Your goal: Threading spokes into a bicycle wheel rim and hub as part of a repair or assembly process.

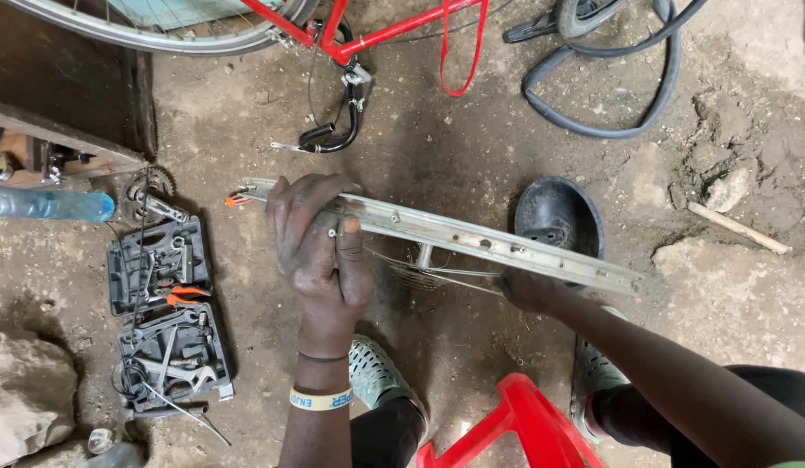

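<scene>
Left hand is wrapping closed over a bare wheel rim, held edge-on above the dirt floor | right hand is reaching under, grip hidden | risk: greasy fingers slipping, rim dropping onto shoes

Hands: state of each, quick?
Left hand: closed over the bicycle wheel rim.
Right hand: under the rim, mostly hidden; grip cannot be told.
</scene>
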